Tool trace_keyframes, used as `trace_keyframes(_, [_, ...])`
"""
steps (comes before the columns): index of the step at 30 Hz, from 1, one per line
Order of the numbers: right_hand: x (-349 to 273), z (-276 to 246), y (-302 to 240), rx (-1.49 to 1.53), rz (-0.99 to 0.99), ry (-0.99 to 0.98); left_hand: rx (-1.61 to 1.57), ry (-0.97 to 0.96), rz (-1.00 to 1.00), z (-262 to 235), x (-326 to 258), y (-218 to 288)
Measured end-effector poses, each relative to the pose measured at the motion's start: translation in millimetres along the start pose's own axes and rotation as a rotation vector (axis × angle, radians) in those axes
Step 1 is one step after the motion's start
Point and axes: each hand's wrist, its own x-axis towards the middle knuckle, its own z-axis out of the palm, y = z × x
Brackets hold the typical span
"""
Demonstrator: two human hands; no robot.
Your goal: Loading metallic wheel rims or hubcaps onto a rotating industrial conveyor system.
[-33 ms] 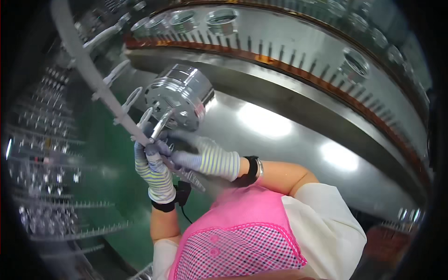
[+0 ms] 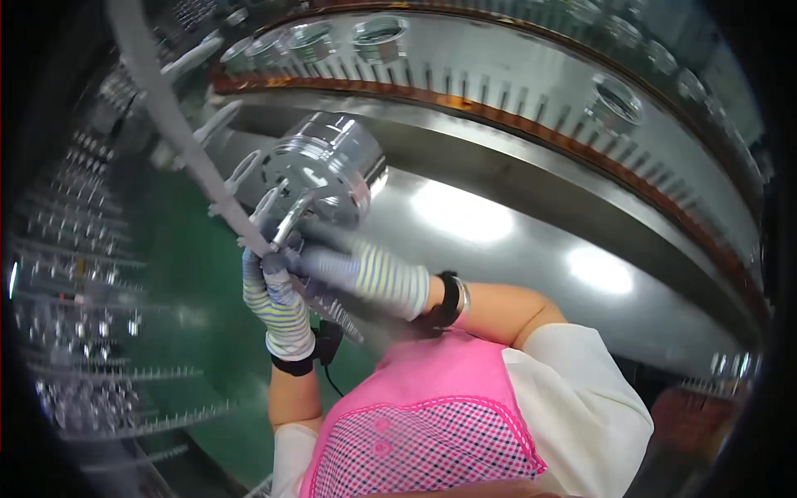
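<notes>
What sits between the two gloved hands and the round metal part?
In the head view, a shiny metal rod runs from the left hand and right hand to the round metal part.

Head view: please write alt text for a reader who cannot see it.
Two hands in striped gloves, the left hand and right hand, meet at a thin metal rod under a shiny round metal part. Behind curves a large steel ring set with small metal cups; a pink apron fills the foreground.

Curved steel machine ring carrying round metal sockets.
</notes>
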Motion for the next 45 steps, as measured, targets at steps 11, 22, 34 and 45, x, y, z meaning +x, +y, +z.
trace_keyframes(11, [-116, -16, -34, 0.623, 0.171, 0.199, -0.371, -0.414, -0.114, 58, -105, 38])
trace_keyframes(22, [-258, -413, -216, -0.202, -0.815, 1.341, 0.133, 0.026, 0.241, 94, -162, 52])
trace_keyframes(34, [-234, -474, -260, -2.294, 0.121, 1.067, -0.371, 0.295, -0.056, 148, -226, 104])
trace_keyframes(45, [-167, -359, 48, -1.250, -0.373, 0.413, 0.321, 0.502, 0.515, 88, -281, 128])
